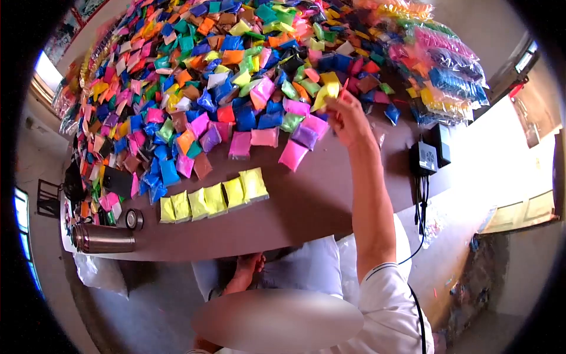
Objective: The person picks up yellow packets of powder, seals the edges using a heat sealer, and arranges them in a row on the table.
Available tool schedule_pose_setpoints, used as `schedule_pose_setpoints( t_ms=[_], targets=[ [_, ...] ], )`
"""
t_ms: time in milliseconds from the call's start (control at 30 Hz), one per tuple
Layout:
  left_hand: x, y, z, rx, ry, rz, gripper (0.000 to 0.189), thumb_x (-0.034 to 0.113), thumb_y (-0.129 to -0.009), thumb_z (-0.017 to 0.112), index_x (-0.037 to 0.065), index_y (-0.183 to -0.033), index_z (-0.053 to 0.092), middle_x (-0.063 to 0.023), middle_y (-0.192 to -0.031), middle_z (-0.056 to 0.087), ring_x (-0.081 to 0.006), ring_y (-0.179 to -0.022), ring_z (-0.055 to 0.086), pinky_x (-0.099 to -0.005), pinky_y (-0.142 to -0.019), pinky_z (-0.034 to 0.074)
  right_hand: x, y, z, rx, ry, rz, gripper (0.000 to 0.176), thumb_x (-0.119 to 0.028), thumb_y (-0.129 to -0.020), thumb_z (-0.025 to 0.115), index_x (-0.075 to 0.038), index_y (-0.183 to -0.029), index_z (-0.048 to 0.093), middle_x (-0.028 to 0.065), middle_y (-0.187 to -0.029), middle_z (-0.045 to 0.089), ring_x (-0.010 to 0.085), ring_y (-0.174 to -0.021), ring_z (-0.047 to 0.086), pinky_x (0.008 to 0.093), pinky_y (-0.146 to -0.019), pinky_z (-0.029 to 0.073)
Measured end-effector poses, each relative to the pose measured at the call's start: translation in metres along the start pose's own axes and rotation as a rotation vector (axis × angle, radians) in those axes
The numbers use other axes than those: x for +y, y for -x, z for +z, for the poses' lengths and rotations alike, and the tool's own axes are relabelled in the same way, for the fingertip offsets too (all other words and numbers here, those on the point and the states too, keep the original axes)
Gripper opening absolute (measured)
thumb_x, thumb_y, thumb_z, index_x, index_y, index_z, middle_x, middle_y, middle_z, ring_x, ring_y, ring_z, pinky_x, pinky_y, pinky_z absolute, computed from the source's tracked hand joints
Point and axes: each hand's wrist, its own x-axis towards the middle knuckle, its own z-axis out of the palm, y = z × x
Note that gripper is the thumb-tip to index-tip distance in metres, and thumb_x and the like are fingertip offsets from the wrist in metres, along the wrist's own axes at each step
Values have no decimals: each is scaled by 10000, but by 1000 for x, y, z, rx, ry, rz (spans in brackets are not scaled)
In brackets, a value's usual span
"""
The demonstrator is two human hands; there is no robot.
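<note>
My right hand (349, 118) reaches out over the near right side of the heap, its fingers closed on a yellow packet (328, 93). Around it lie many small plastic packets in mixed colours, among them a purple packet (304, 136) and a pink packet (293, 155) at the heap's near edge. Closer to me, a row of several light yellow packets (216, 199) lies side by side on the brown table (283, 227). My left hand (250, 264) rests low over my lap below the table edge, its fingers curled, with nothing visible in them.
Clear bags of sorted packets (454, 82) are stacked at the far right. A black box with cables (424, 158) sits at the right table edge. A metal flask (105, 238) lies at the left, beside a round lid (134, 219) and a dark flat object (118, 182).
</note>
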Motion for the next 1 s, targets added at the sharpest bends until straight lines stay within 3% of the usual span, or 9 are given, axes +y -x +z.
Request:
schedule_pose_setpoints(
  t_ms=[133,333,500,667,700,733,800,867,1000],
  targets=[
    [11,16,7,-217,105,155,306,333,-869,643,75,-759,518,-39,-629,540,-124,-520,509,-268,-468,389,20,71,38,54,151,134,332,-224,-781,760,-96,-1037,591,-14,-667,608,39,-484,482,175,-414,260],
    [32,41,6,-444,115,260,444,468,-875,589,100,-658,469,-59,-689,551,-127,-586,504,-265,-534,376,57,152,62,28,272,241,299,-307,-756,787,-79,-874,635,-45,-653,562,37,-485,437,189,-433,290],
    [50,48,14,-593,100,307,500,534,-885,529,99,-650,457,-78,-744,557,-132,-628,498,-262,-582,379,70,195,88,36,288,189,223,-213,-812,745,-41,-829,606,-44,-742,587,32,-670,508,198,-585,419],
    [60,53,37,-719,65,377,469,492,-925,494,84,-694,507,-68,-761,564,-122,-652,511,-255,-607,394,77,219,108,127,256,181,197,-189,-849,704,-13,-892,627,-31,-807,609,38,-727,530,203,-645,437],
    [62,54,41,-758,47,419,455,471,-938,486,76,-721,540,-61,-772,573,-114,-663,516,-252,-614,399,73,224,111,122,275,208,190,-200,-847,699,-27,-881,629,-41,-755,582,24,-656,481,199,-560,369],
    [67,59,45,-766,42,413,455,471,-938,486,76,-721,540,-61,-772,573,-114,-663,516,-252,-614,399,71,229,114,116,292,235,183,-212,-846,695,-42,-869,631,-51,-702,555,10,-585,432,195,-474,300],
    [77,70,49,-664,-8,470,431,438,-944,502,54,-774,597,-34,-762,587,-94,-665,515,-247,-609,398,63,238,110,80,314,260,164,-202,-847,672,-49,-892,635,-51,-699,554,13,-568,423,189,-469,286],
    [78,71,45,-640,-64,505,424,430,-942,513,46,-789,611,-21,-743,588,-86,-660,511,-246,-601,395,56,244,108,-39,189,358,167,-140,-870,654,12,-929,618,23,-822,634,84,-715,577,233,-628,469],
    [76,75,34,-643,-100,522,374,391,-932,559,35,-833,613,27,-713,544,-38,-659,471,-215,-569,383,74,253,109,-21,120,303,176,-148,-871,654,13,-930,612,41,-811,638,102,-692,588,240,-590,466]
  ],
)
